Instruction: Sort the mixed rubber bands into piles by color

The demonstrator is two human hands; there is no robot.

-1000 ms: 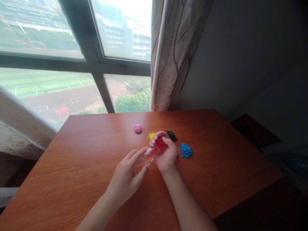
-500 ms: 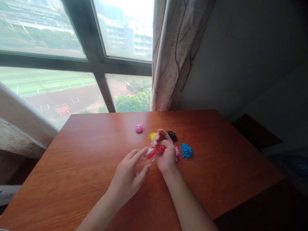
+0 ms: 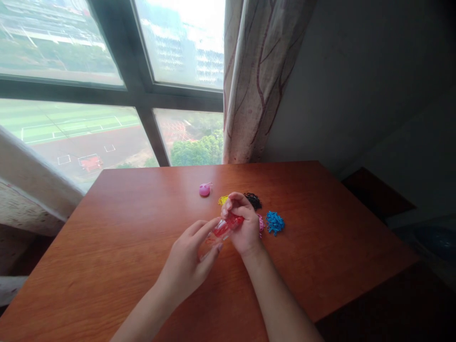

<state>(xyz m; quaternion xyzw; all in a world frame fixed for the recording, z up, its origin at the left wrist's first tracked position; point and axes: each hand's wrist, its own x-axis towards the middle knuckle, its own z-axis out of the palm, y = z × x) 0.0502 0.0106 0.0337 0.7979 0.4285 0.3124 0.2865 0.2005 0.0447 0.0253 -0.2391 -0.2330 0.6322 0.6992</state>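
Note:
My left hand grips a small clear plastic container between thumb and fingers, tilted toward the right. My right hand is cupped, palm facing left, with its fingers curled. A bunch of red rubber bands lies against that palm, at the container's mouth, and some red shows inside the clear plastic. Around the right hand on the table are piles of bands: yellow and black behind it, pink partly hidden by it, and blue to its right.
A pink rounded object with a thin stem-like part lies farther back on the brown wooden table. Beyond the table's far edge are a window and a patterned curtain. A dark wall stands at the right.
Red bands have slid deeper into the clear container, toward my left hand. Both hands keep nearly the same pose. The whole view has shifted slightly.

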